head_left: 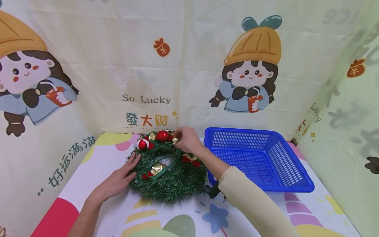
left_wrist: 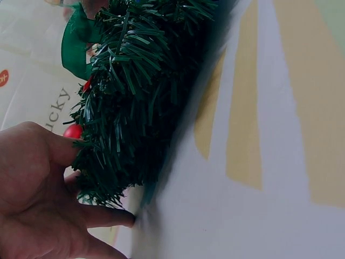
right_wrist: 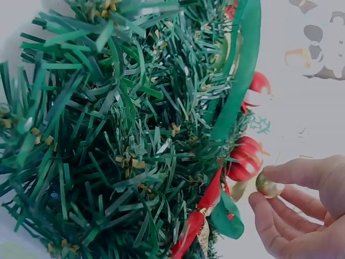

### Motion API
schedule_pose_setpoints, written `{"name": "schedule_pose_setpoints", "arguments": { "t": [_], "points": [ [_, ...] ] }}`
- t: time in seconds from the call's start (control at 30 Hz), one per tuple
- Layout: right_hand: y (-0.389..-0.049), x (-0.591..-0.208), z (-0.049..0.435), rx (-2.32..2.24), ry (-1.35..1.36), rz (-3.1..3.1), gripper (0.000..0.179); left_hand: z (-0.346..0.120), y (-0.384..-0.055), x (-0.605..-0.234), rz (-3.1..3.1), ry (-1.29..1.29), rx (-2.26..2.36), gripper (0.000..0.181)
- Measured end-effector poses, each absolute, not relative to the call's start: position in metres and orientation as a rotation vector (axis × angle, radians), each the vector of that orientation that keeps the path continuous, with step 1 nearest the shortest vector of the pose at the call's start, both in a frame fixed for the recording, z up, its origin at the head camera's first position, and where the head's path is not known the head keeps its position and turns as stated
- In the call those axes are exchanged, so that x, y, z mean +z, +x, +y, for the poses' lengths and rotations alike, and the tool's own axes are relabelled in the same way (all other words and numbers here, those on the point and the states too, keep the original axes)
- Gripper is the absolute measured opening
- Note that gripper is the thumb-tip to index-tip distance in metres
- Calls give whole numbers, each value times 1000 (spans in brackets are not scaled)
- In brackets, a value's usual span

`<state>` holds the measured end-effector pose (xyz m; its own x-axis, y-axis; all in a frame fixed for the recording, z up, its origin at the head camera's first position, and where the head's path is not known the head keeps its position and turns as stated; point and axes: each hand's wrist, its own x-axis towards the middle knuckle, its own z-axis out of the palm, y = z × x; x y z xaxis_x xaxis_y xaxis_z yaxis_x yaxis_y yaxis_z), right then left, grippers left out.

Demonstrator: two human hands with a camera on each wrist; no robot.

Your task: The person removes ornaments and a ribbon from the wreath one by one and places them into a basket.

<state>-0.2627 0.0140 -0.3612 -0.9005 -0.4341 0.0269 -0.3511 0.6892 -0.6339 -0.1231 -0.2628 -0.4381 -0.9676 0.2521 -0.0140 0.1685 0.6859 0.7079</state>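
A green Christmas wreath (head_left: 170, 189) lies on the table, trimmed with red baubles, red bows, a gold ornament (head_left: 157, 168) and a green ribbon (right_wrist: 237, 81). At the wreath's far side my right hand (head_left: 188, 141) pinches a small gold ball (right_wrist: 269, 186) between thumb and fingertips, beside a red bauble (right_wrist: 246, 157). My left hand (head_left: 118, 179) has its fingers spread against the left edge of the wreath. In the left wrist view, its thumb and fingers reach the needles near a red ball (left_wrist: 73, 131).
Close on the right of the wreath stands a blue plastic basket (head_left: 288, 189). A printed cloth covers the table (head_left: 115, 217), and a cartoon-patterned curtain (head_left: 192, 82) hangs behind it. Something dark (head_left: 212, 191) lies by the basket's near left corner, partly behind the right forearm.
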Motion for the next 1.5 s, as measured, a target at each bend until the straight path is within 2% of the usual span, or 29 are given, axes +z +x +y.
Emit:
{"name": "schedule_pose_setpoints", "arguments": {
  "t": [0.3,0.97,1.5],
  "points": [
    [-251,-355,30,-1102,-637,2701,31,-264,-124,-440,2785,340,1149,67],
    [-200,-335,82,-1279,-634,2722,31,-263,-124,-438,2775,337,1147,67],
    [-189,-345,147,-1259,-388,2800,31,-263,-125,-439,2770,333,1139,67]
  ]
}}
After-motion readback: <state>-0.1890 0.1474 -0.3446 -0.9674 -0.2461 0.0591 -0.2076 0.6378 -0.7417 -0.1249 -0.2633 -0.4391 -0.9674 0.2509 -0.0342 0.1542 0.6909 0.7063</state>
